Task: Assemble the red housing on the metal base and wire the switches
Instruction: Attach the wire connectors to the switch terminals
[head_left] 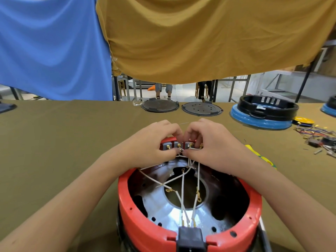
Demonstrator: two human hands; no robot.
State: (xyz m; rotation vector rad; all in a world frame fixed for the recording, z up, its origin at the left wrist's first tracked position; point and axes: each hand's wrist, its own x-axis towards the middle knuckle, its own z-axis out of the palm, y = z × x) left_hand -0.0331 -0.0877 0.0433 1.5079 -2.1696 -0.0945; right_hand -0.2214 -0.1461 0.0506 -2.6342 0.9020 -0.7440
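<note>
Both hands meet at the far rim of the red housing (189, 231): left hand (152, 142) w/ fingers curled, pinching at the switches (179, 146); right hand (207, 140) curled too, thumb & forefinger pinching a white wire (182, 186) end at a brass terminal. Housing = glossy red plastic ring, small holes along rim, black socket block (190, 237) at near edge, sitting on olive table (54, 142) right in front. Inside it: shiny metal base (169, 215) w/ round centre hole, several white wires w/ gold ring lugs crossing over it. Switches grey-backed, gold tabs, set in a row in the far wall.
</note>
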